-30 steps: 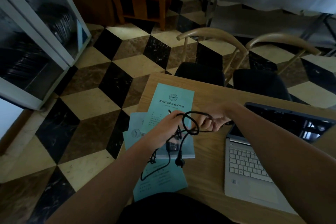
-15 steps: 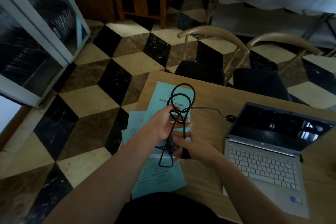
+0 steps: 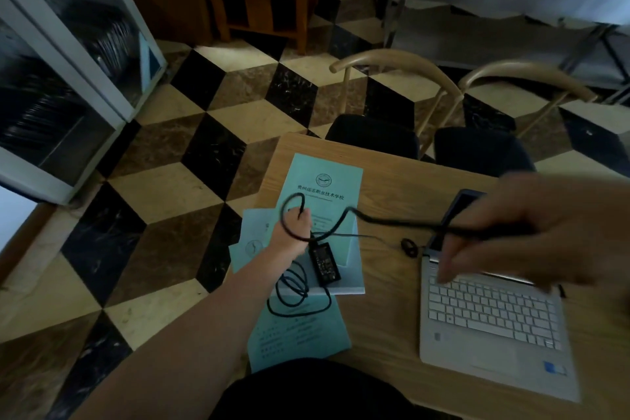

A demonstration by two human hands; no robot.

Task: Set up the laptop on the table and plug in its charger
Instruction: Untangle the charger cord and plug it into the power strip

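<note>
1. Head view: the left hand grips the charger cable above the teal booklets near the counter's left edge; the charger brick lies there.
2. The right hand, blurred, has its fingers clamped on the cable over the open laptop.
3. Risk: pulling the taut cable could drag the brick off the edge.

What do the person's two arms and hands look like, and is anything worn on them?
Both forearms are bare, with no sleeves in view. The left hand shows no ring, watch, bracelet or glove. The right hand is close to the camera and blurred; no glove or watch shows on it, but small items such as a ring cannot be ruled out there.
</note>
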